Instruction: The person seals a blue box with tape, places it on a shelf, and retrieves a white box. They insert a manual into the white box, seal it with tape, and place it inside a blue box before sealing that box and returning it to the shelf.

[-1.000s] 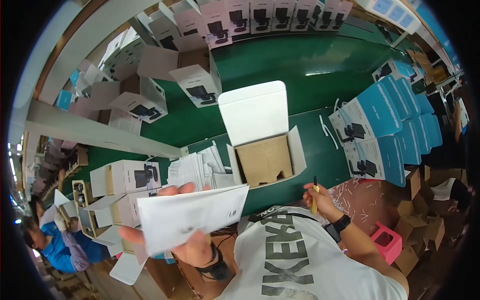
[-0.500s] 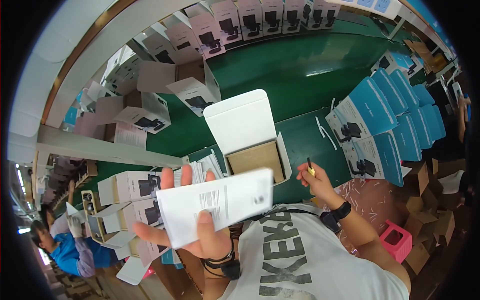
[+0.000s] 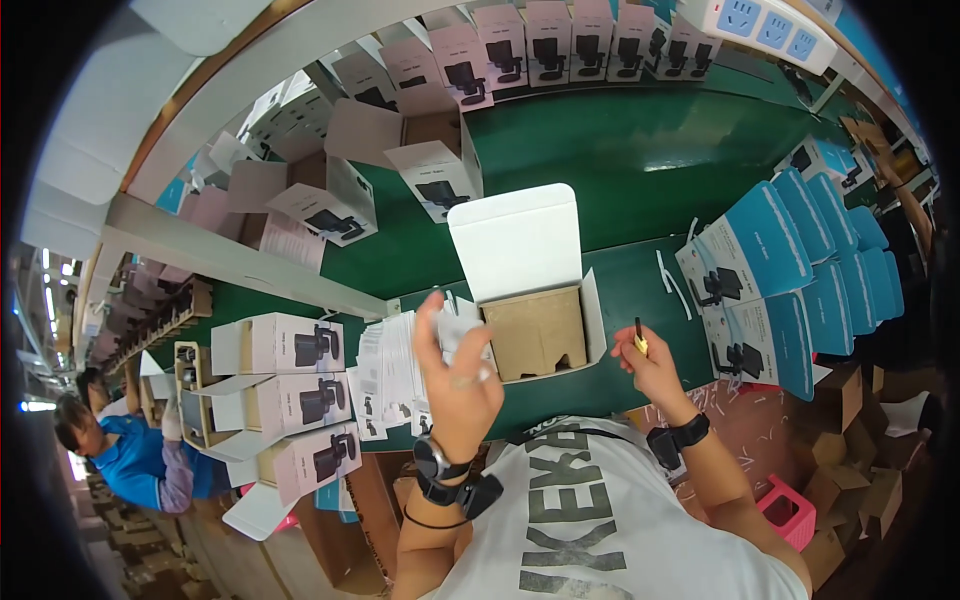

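Observation:
My left hand (image 3: 461, 385) is raised with its fingers apart, slightly smeared, and no sheet shows in it. Behind it, partly covered, lies a spread stack of white printed leaflets (image 3: 385, 372). An open white box (image 3: 517, 238) stands just beyond my hands, its lid flap up. Inside it sits a brown cardboard insert (image 3: 535, 330) with notches along the near edge. To the right of the box, my right hand (image 3: 654, 372) is closed round a small yellow tool with a dark tip (image 3: 639, 338); its exact kind is unclear.
Blue-flapped boxes (image 3: 765, 245) stand in rows at the right, beside white paper strips (image 3: 672, 283). Open printed boxes (image 3: 310, 398) are stacked at the left. More boxes (image 3: 547, 50) line the back. A pink stool (image 3: 786, 512) stands at lower right. Another person (image 3: 135, 460) works far left.
The white leaflet has left my left hand, which has risen and turned with fingers spread. My right hand keeps the yellow tool. The whole view has shifted somewhat.

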Available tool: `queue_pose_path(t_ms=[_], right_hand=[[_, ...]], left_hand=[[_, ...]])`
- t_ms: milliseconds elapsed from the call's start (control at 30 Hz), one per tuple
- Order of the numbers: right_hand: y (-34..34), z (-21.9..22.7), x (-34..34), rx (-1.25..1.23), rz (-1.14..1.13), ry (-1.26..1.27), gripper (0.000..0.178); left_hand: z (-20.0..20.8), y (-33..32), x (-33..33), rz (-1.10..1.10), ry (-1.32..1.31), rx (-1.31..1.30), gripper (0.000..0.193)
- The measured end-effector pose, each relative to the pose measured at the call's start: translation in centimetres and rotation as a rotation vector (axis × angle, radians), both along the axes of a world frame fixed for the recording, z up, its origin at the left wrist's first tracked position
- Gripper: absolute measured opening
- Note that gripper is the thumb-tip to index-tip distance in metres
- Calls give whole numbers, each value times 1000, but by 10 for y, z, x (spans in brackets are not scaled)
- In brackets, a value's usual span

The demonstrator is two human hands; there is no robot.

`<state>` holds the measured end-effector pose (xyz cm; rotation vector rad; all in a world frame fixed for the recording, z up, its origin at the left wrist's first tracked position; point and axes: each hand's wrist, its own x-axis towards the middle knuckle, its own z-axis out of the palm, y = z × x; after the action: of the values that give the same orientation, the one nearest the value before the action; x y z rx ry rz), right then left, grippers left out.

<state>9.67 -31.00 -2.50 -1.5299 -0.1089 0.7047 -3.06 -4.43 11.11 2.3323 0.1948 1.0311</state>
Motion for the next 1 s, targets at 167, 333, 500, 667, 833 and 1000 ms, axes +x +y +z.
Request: queue_pose_path(t_ms=[167,333,500,667,833,1000], right_hand=[[5,19,6,-18,38,-174,21],[44,60,15,63,-71,-279,27],[84,30,6,-184,-43,-781,31],[61,23,29,26,-76,-707,25],[60,71,50,-470,69,-914,16],[65,75,51,-589,63,-997,15]], left_hand=[[-10,-8,-7,41,386,140,66],[-96,1,-18,31,296,-338,83],[-48,-30,17,-301,397,93,92],[-72,-40,28,-224,538,334,89],[-76,-42,25,-215,553,331,90],[-79,-43,26,-213,534,323,91]])
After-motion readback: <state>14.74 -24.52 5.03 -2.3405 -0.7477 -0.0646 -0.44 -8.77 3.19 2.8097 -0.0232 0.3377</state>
